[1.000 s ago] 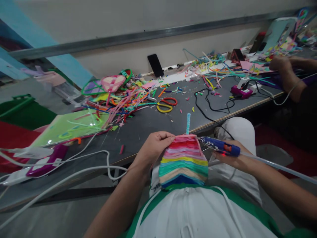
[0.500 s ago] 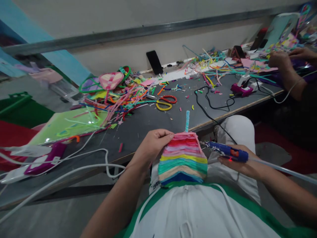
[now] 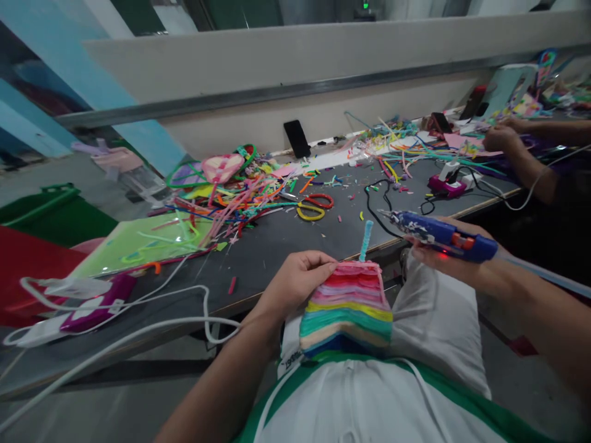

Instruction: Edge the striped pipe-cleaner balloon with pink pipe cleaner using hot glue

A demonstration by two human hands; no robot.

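My left hand pinches the upper left corner of a striped pipe-cleaner piece that rests on my lap. Its bands run from pink and red at the top through yellow, teal and beige to dark blue. A light blue fuzzy stem sticks up from its top edge. In my right hand is a blue hot glue gun with a small red light. The nozzle points left, above and apart from the striped piece.
Scissors with red and yellow handles lie on the dark table, beside a heap of pipe cleaners. White cables trail from a purple power strip at the left. A phone leans at the back. A co-worker's hands are at the right.
My right hand has raised the glue gun away from the right edge of the striped piece. My left hand keeps its hold. The view has tilted upward.
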